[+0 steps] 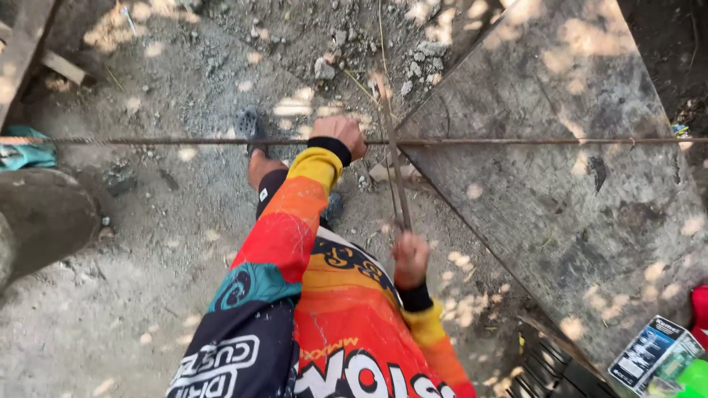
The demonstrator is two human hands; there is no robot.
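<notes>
**Spotter:** What do you have closest to the camera?

**Operator:** Nearest me, my right hand is closed in a fist round the near end of a short steel bar, which runs away from me and crosses a long rusty rod. Further out, my left hand is curled tight over that long rod, just left of the crossing. The rod stretches level right across the view, above the ground.

**Spotter:** How far along does the work look?

**Operator:** I'd judge it mid-way. Both hands are clamped on, and the short bar sits against the rod at the crossing. I can't make out any finished tie or bend there; the joint is too small and dappled to read. So I see nothing completed yet.

**Spotter:** Any packages or labels?

**Operator:** At the bottom right corner lies a rectangular carton, dark with pale blue panels and a green side, tilted. A bright green object touches it, and a red thing shows at the frame edge above. They sit by the near corner of a big grey slab.

**Spotter:** And beyond?

**Operator:** My sandalled foot on the dirt ground, a teal cloth far left, then rubble at the top.
</notes>
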